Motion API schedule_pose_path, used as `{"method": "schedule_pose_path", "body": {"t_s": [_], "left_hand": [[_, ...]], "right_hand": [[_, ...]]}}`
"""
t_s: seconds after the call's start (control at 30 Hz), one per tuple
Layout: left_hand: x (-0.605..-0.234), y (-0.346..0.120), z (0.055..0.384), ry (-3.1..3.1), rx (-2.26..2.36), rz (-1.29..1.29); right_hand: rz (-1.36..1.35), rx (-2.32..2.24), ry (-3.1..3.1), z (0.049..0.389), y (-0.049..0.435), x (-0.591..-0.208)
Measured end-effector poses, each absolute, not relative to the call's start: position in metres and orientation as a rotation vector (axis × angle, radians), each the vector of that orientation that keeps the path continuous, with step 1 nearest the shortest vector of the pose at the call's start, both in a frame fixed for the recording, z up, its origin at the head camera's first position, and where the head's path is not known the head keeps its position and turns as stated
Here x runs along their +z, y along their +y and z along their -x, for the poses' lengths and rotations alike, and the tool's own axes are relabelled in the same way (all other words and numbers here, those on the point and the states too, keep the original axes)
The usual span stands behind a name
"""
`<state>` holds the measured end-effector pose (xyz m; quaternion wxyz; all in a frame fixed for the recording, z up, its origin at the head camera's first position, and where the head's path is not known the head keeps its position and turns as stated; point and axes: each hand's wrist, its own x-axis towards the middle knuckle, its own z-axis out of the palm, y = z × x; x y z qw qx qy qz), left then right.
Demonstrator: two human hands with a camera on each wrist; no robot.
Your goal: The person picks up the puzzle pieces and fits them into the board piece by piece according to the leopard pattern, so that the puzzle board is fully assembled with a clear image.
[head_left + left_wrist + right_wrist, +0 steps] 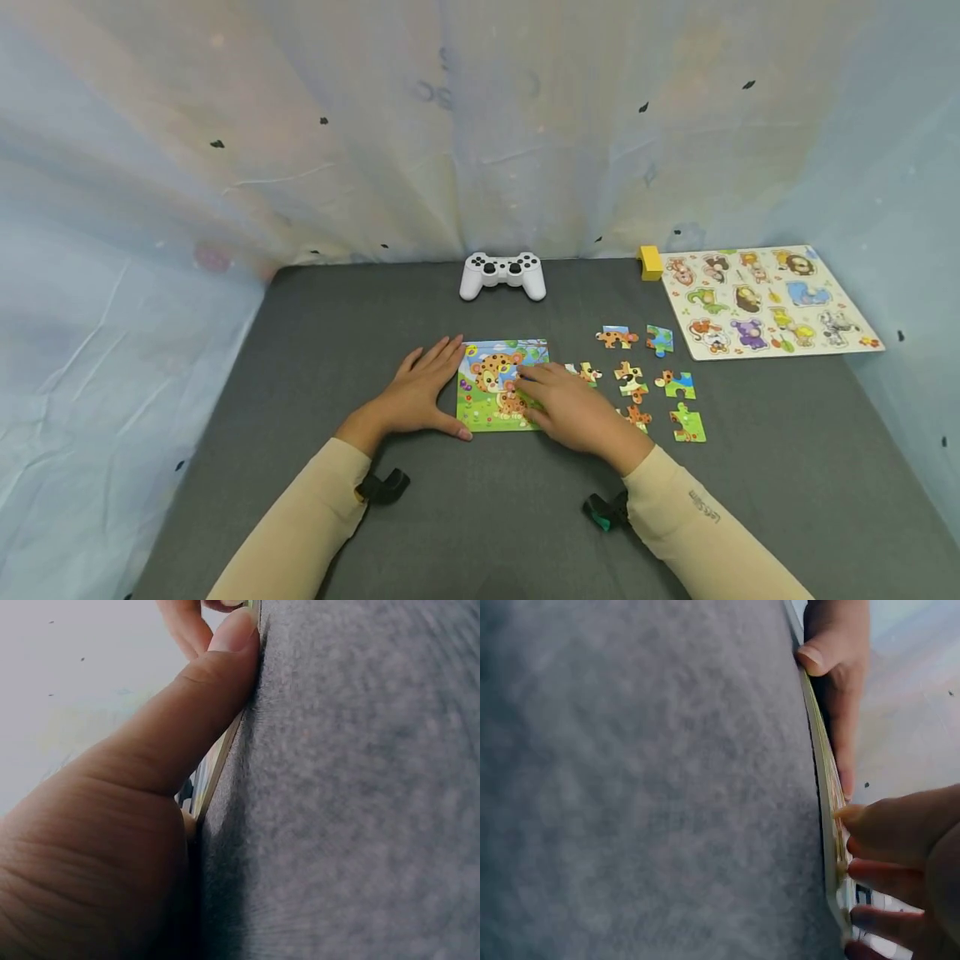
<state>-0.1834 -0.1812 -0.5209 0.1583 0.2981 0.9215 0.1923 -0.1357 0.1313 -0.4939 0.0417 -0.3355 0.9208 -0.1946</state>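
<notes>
A small puzzle board (pixel 480 415) with a cartoon leopard picture lies flat on the grey table. At its left edge my left hand (pixel 420 392) rests, fingers straight and angled away, thumb along the near left corner. My right hand (pixel 573 410) reaches over the board's right side, its fingertips touching the picture surface. In the right wrist view the right fingers (pixel 889 881) meet the board's top, spread apart. Loose jigsaw pieces lie right of the right hand, among them a green piece (pixel 687 423) and a leopard piece (pixel 617 337). The right hand partly covers some pieces.
A white game controller (pixel 502 276) sits at the table's back edge. Farther right lies a large animal peg board (pixel 765 283), with a yellow block (pixel 650 262) at its corner. A pale patterned curtain (pixel 450 125) hangs behind the table.
</notes>
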Motion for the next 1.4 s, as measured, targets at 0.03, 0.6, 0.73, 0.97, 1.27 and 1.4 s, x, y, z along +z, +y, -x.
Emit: {"method": "schedule_pose_path", "body": {"t_s": [0.03, 0.6, 0.73, 0.97, 1.27, 1.4], "left_hand": [[-0.521, -0.181, 0.184, 2.637, 0.548, -0.854], [-0.52, -0.182, 0.181, 2.641, 0.577, -0.859], [-0.519, -0.182, 0.181, 2.637, 0.564, -0.867], [-0.519, -0.182, 0.181, 2.644, 0.559, -0.871], [-0.52, -0.183, 0.181, 2.641, 0.567, -0.867], [-0.52, -0.182, 0.181, 2.643, 0.568, -0.869]], "right_hand": [[1.015, -0.533, 2.811, 0.135, 0.131, -0.493], [0.907, -0.312, 2.705, 0.153, 0.094, -0.494], [0.887, -0.304, 2.695, 0.158, 0.085, -0.497], [0.855, -0.318, 2.691, 0.16, 0.078, -0.498], [0.939, -0.529, 2.675, 0.159, 0.085, -0.505], [0.934, -0.705, 2.646, 0.158, 0.094, -0.501]]}}
